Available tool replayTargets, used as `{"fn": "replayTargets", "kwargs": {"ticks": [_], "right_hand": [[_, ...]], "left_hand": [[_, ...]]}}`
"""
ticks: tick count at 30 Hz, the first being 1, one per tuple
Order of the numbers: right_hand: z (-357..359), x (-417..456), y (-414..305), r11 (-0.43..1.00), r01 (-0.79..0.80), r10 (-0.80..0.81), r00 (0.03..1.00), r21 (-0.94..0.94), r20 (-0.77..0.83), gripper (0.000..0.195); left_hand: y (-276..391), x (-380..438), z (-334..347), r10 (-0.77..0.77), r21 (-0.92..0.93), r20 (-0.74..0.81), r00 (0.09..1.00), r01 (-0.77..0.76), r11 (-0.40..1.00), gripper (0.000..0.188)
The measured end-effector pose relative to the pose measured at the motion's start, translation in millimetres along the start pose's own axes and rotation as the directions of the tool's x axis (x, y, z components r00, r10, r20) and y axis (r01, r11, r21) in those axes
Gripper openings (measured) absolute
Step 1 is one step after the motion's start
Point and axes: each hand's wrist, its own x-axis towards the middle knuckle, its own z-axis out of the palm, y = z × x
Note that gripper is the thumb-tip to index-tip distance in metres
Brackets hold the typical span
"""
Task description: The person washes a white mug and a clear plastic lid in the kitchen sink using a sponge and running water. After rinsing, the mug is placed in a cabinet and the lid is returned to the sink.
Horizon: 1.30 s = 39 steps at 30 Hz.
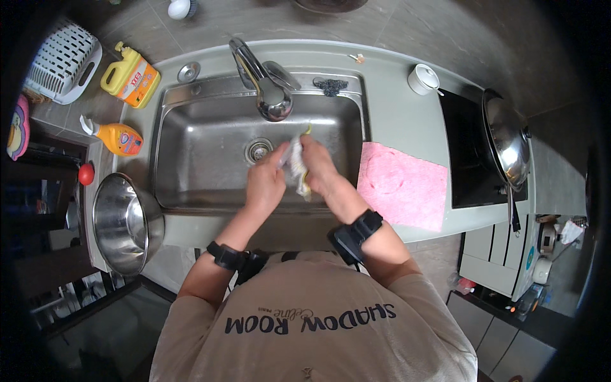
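Above the right half of the stainless steel sink, my right hand grips a white and yellow cloth, blurred by motion. My left hand is closed at the cloth's left side, around something pale and translucent that I cannot identify; its fingers partly hide it. The chrome faucet stands beyond both hands. The drain strainer shows just left of them. A pink cloth lies flat on the counter to the right of the sink.
Left stand a steel bowl, an orange spray bottle, a yellow jug and a white basket. A black scrubber lies on the sink's back ledge. Right are a lidded white cup and a lidded pan on the cooktop.
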Motion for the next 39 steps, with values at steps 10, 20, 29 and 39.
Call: {"fn": "replayTargets", "kwargs": {"ticks": [10, 20, 29, 39], "right_hand": [[21, -30, 0, 0.993, 0.115, -0.115, 0.993, -0.018, 0.017, 0.029], [19, -7, -10, 0.994, 0.096, -0.093, 0.993, 0.046, -0.071, 0.027], [28, -16, 3, 0.989, 0.128, -0.128, 0.992, -0.075, 0.003, 0.028], [2, 9, 8, 0.997, 0.075, -0.074, 0.996, 0.004, -0.054, 0.03]], "left_hand": [[-20, -1, -6, -0.017, -0.208, 0.046, 0.999, 0.026, 0.978, 0.049], [-20, 0, -8, 0.117, 0.019, -0.082, 0.99, -0.116, 0.993, 0.035], [-30, 3, -11, 0.108, 0.196, 0.015, 0.994, -0.109, 0.975, 0.041], [-26, 6, -6, 0.038, 0.001, 0.047, 0.998, -0.038, 0.999, 0.044]]}}
